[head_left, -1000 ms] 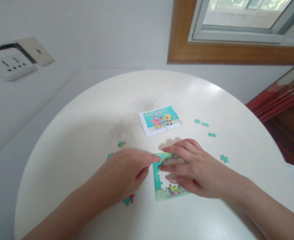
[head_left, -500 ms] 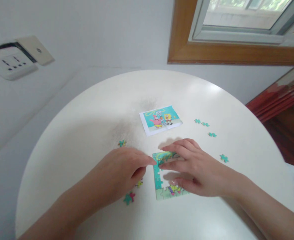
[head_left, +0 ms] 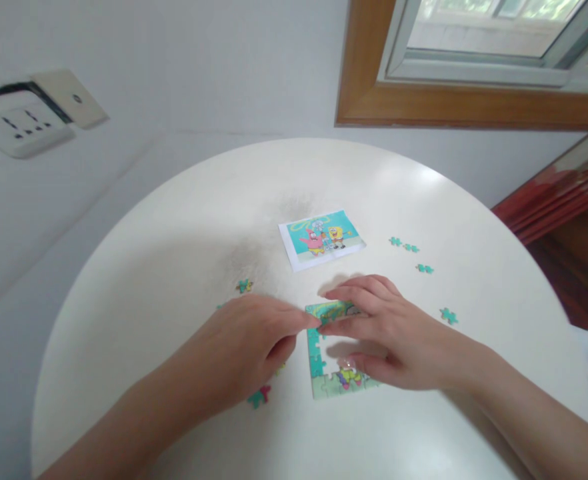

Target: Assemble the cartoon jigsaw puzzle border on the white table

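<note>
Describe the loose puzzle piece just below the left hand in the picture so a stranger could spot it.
On the round white table, find the partly assembled puzzle under the right hand. Left of its near left corner, below the left hand, lies the loose piece. It is teal with a dark-pink part, unlike the teal pieces on the right, which show no pink.

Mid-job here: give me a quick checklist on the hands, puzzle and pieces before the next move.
1. Left hand at the puzzle: ok, index fingertip at its upper left part.
2. Right hand spread over the puzzle: ok.
3. Puzzle's middle filled: not ok, white tabletop shows inside.
4. Puzzle's right edge complete: cannot tell, the right hand covers it.
5. Printed picture uncovered: ok, face up beyond the puzzle.
6. All left-side loose pieces visible: not ok, the left hand partly hides some.
</note>
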The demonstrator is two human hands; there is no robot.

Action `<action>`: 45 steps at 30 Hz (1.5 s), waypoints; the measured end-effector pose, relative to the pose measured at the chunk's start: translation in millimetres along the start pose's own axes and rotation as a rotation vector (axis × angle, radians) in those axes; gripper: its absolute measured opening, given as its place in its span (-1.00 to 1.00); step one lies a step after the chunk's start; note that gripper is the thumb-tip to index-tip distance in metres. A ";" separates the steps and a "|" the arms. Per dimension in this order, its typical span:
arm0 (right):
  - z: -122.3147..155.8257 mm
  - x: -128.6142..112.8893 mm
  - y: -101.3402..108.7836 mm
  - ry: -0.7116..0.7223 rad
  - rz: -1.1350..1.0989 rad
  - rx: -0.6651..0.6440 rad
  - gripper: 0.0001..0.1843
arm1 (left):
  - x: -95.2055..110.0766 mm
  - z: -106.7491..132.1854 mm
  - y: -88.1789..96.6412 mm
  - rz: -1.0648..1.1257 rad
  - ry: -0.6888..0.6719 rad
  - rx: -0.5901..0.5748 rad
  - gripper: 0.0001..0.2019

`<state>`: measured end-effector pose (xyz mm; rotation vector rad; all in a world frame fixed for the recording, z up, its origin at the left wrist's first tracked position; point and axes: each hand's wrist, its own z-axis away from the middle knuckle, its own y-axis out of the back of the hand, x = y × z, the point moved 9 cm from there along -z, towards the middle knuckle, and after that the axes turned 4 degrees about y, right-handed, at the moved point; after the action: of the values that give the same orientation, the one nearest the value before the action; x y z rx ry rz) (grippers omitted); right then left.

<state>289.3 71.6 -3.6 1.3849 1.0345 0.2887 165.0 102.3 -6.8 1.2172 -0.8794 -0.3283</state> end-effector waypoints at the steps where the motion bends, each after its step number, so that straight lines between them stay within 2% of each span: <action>1: -0.4 -0.4 0.3 0.002 0.010 0.002 -0.64 | 0.5 -0.3 -1.2 -0.006 0.004 -0.017 -0.64; 4: -1.9 -1.5 0.0 0.012 0.041 -0.007 -0.66 | 1.0 -0.7 -3.6 -0.021 0.016 -0.055 -0.64; 18: -4.2 -1.5 0.9 0.061 0.002 0.013 -0.65 | 3.5 0.0 -4.7 -0.044 0.001 -0.057 -0.66; 25: -0.9 -3.7 -1.1 0.013 0.077 -0.050 -0.63 | 3.3 -0.7 -9.1 -0.097 0.043 -0.109 -0.61; 40: 0.9 -16.7 -6.3 0.007 0.268 -0.049 -0.63 | 11.1 -2.7 -8.1 -0.167 0.044 -0.081 -0.63; 45: 1.2 -12.2 -0.9 0.007 0.159 0.000 -0.69 | 7.7 -1.4 -9.4 -0.152 0.075 -0.097 -0.60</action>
<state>283.0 62.0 0.7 1.4696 0.9320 0.4107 173.1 94.9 -12.3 1.2011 -0.7002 -0.4397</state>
